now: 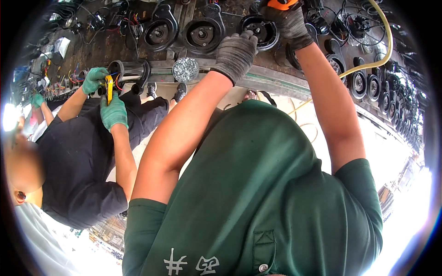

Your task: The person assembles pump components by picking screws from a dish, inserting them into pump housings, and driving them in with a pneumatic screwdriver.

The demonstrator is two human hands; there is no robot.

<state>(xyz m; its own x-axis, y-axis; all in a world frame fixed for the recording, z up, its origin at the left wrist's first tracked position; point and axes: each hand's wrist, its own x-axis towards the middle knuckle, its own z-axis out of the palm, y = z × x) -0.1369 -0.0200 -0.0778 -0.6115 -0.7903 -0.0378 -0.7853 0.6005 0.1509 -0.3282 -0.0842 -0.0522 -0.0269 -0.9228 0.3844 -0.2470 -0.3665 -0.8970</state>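
Observation:
My left hand (237,51), in a dark grey knit glove, has its fingers curled at the left rim of a round black housing (266,36) with a metal shaft in its middle. The fingertips are partly hidden. Above and to the right, my right hand (289,22), also gloved, is closed around an orange-bodied hand tool (282,4), cut off by the upper picture edge; its working end is out of sight. Two similar round black housings (202,35) (159,34) lie on the bench to the left.
A round container of small silvery metal parts (185,69) sits at the bench's near edge. A yellow hose (386,55) loops down on the right, past several black housings (359,83). At left, a co-worker's green-gloved hand (113,112) holds a yellow tool (109,88) beside a black cylinder.

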